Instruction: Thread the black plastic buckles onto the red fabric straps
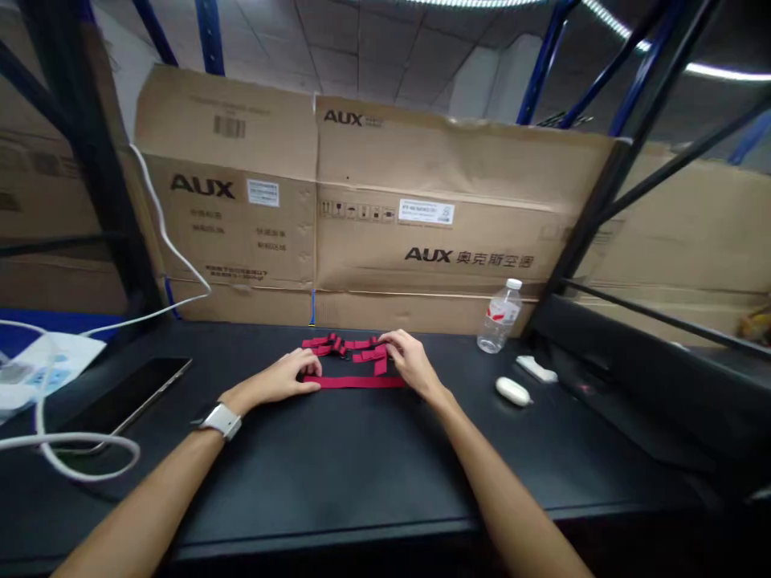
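A flat red strap (358, 382) lies straight across the black table between my two hands. My left hand (286, 377) rests at its left end, the thumb on the strap and a gap between thumb and curled fingers. Behind this strap is a bundle of red webbing with dark buckles (331, 345). On the bundle's right side, a folded red piece (379, 361) hangs toward the flat strap. My right hand (409, 357) has its thumb and fingertips closed on the webbing there. The palm covers the flat strap's right end.
A clear bottle (499, 317) stands at the back right, near a white oval object (512, 391) and a small white item (537, 369). Left are a dark tablet-like device (126, 401) and a white cable (90, 438). Cardboard boxes (373, 177) wall off the back.
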Demonstrator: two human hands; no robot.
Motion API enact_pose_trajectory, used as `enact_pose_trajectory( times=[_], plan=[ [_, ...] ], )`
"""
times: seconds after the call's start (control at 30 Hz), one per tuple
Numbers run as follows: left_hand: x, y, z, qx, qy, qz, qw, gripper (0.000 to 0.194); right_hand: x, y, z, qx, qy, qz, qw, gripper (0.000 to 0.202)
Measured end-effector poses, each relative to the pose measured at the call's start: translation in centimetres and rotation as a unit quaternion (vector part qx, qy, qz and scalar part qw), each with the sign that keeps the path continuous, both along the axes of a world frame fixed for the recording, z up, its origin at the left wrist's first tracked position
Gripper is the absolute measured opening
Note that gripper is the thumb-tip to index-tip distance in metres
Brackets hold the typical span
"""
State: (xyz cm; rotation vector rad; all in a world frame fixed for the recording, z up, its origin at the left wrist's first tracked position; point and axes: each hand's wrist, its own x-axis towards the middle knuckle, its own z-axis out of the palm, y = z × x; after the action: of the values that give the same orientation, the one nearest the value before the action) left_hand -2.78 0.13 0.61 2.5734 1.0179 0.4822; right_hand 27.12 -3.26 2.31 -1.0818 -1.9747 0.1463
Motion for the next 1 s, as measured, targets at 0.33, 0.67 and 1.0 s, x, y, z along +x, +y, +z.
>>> enact_pose_trajectory(
  times=[0.33,0.67,1.0],
  plan=[
    [3.0,-2.5,0.7,-0.081,-0.189,-0.008,0.979,0.038,-5.5,-1.9,-1.7,0.015,-0.038,0.056,0.998,0.029],
    [5.4,-3.3,-0.1,-0.205,-0.305,-0.028,0.930,0.038,-6.4,-2.3,-2.3,0.131,-0.150,0.048,0.979,0.017],
    [5.3,-3.2,-0.5,-0.233,-0.327,-0.027,0.916,0.039,-6.5,-2.4,-2.0,0.118,-0.081,0.050,0.988,0.014]
  ],
)
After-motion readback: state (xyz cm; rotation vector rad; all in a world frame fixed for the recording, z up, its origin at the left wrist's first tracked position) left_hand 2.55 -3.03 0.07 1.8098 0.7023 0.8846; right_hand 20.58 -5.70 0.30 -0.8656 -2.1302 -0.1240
